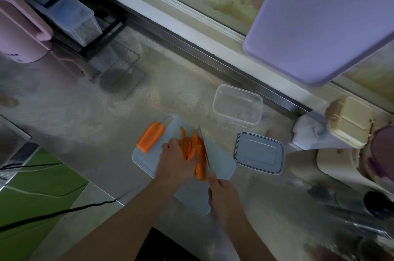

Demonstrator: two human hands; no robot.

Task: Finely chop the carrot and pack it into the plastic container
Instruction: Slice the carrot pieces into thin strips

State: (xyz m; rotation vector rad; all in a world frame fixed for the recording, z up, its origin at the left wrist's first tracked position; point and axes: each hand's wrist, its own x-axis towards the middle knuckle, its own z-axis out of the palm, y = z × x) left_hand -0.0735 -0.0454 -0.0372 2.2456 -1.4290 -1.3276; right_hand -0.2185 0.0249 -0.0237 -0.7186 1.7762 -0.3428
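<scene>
A pale blue cutting board (221,165) lies on the counter in front of me. On it, a stack of thin carrot slices (195,146) is held down by my left hand (175,159). My right hand (221,191) grips a knife (204,145) whose blade stands along the right side of the slices. A whole carrot piece (150,136) rests at the board's far left corner. The clear plastic container (237,104) sits empty beyond the board, and its grey lid (259,152) lies flat to the right.
A purple board (319,22) leans against the window at upper right. A cream box (349,124) and other dishes crowd the right side. A pink appliance (19,32) and a black rack stand far left. A black cable (53,215) runs along the counter's near-left edge.
</scene>
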